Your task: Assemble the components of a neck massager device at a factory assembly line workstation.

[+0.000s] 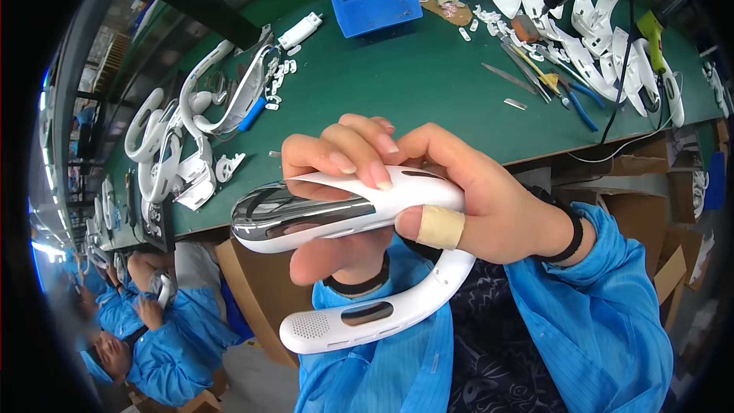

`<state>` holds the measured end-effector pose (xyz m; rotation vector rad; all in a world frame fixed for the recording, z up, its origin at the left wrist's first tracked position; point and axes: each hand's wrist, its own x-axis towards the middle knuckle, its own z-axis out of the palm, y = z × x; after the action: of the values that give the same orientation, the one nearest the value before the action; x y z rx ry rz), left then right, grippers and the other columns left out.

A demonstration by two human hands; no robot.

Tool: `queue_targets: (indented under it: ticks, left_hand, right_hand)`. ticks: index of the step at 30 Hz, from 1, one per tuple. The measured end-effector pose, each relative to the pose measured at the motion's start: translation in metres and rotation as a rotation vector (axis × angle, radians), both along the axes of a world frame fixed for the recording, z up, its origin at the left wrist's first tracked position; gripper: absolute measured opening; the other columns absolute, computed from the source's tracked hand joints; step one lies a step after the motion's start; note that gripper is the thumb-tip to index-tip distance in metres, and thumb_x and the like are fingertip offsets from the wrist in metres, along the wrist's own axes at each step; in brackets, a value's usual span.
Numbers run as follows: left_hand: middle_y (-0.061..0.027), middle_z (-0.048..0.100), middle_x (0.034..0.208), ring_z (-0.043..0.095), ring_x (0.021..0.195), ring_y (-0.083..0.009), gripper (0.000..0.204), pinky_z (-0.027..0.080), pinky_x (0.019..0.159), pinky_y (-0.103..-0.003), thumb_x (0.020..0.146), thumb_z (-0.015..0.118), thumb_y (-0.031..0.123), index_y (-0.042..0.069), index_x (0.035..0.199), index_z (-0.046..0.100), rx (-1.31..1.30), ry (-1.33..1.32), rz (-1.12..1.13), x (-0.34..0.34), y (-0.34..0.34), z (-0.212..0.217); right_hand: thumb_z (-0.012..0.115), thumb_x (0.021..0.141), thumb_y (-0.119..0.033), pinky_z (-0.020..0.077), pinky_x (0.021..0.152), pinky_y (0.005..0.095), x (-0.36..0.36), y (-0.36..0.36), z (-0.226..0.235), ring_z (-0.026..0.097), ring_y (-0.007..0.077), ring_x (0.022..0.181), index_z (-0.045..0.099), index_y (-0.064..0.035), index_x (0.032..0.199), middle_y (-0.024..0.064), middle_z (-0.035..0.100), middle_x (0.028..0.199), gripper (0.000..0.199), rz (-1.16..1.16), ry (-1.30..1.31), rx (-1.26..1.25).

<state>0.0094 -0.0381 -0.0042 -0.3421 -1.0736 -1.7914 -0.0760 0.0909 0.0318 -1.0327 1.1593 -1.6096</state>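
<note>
Both hands hold a white U-shaped neck-worn device [451, 274] above the front edge of the bench. One arm of it carries a glossy, mirror-like panel [294, 214]. The other arm hangs lower and ends in a patch of small holes. My left hand [340, 157] wraps the mirrored arm, fingers over its top and thumb below; part of this hand is hidden behind the device. Closed on the same arm nearer the bend is my right hand [489, 203], its thumb wrapped in beige tape [441, 228] and pressed on the white shell.
A blue bin [375, 0] stands at the back of the green bench [382, 76]. White curved shells [581, 53], pliers [579, 107] and tweezers lie right; more devices [202, 107] lie left. Cardboard boxes [634, 222] stand below right. A co-worker in blue [180, 344] sits at left.
</note>
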Motion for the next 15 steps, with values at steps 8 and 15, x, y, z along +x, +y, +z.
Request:
queue_targets:
  ticks: [8,15]
  left_hand:
    - [-0.0053,0.065,0.088,0.064,0.082,-0.0211,0.060,0.043,0.096,-0.043,0.082,0.080,0.063,0.012,0.099,0.054,0.033,0.077,-0.152,0.0022,0.0059,0.0022]
    - [-0.0042,0.065,0.085,0.064,0.079,-0.0198,0.049,0.043,0.094,-0.042,0.088,0.077,0.055,0.013,0.099,0.055,0.051,0.071,-0.159,-0.0006,0.0112,0.0052]
  right_hand:
    - [0.076,0.090,-0.017,0.0546,0.087,0.0360,0.0072,0.0085,0.0064,0.069,0.0227,0.098,0.056,-0.0003,0.119,0.0149,0.070,0.108,0.038,-0.059,0.155,0.008]
    - [0.077,0.089,-0.015,0.0537,0.086,0.0343,0.0033,0.0076,0.0057,0.068,0.0201,0.098,0.056,-0.0013,0.119,0.0135,0.070,0.107,0.039,-0.039,0.124,-0.007]
